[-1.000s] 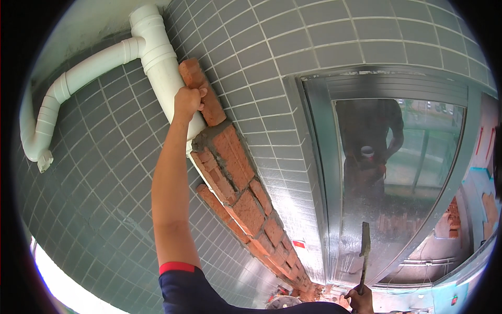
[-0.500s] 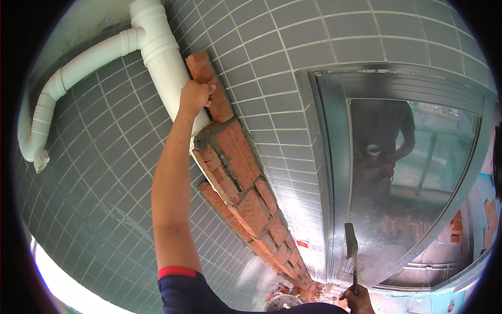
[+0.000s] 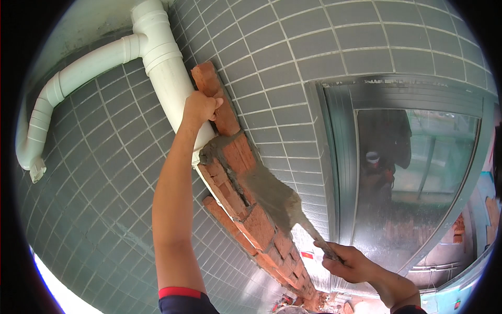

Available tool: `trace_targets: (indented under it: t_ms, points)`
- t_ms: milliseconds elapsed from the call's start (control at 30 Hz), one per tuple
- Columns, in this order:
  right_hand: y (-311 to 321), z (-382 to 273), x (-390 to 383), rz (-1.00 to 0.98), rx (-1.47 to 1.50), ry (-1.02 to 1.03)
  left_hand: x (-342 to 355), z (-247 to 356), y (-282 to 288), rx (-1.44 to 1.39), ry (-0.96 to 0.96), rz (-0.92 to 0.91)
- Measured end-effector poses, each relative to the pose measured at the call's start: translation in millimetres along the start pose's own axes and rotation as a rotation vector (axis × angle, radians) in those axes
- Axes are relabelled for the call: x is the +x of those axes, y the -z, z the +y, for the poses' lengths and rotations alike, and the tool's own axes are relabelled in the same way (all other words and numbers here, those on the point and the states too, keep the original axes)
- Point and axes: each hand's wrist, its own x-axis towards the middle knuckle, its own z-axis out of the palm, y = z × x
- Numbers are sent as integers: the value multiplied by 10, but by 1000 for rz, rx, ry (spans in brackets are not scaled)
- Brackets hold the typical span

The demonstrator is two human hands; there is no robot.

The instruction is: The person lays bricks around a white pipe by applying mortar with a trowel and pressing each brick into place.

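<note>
My left hand is closed around the side of a red brick standing at the top of a narrow brick column. Grey mortar shows at the joint just below that brick. My right hand grips the handle of a trowel, its broad blade coated in grey mortar. The blade lies in front of the upper column and hides part of its bricks; whether it touches them I cannot tell.
A thick white drainpipe runs behind the column, with a curved branch pipe at upper left. Grey tiled walls flank the column. A metal-framed glass door or window stands at right. Rubble lies near the column's foot.
My right hand has raised the trowel from low at the right up to the brick column, turning the blade toward it. My left hand keeps its hold on the top brick.
</note>
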Motion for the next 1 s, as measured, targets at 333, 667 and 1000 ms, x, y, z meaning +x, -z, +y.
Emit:
trace_targets:
  t_ms: [333,667,1000]
  points:
    - [32,-558,908,-20,-56,25,66,4,70,126,-39,-31]
    - [27,-781,1498,59,34,-132,2,86,131,140,-27,-103]
    - [-13,-653,1585,25,255,-3,37,66,129,166,-29,-109]
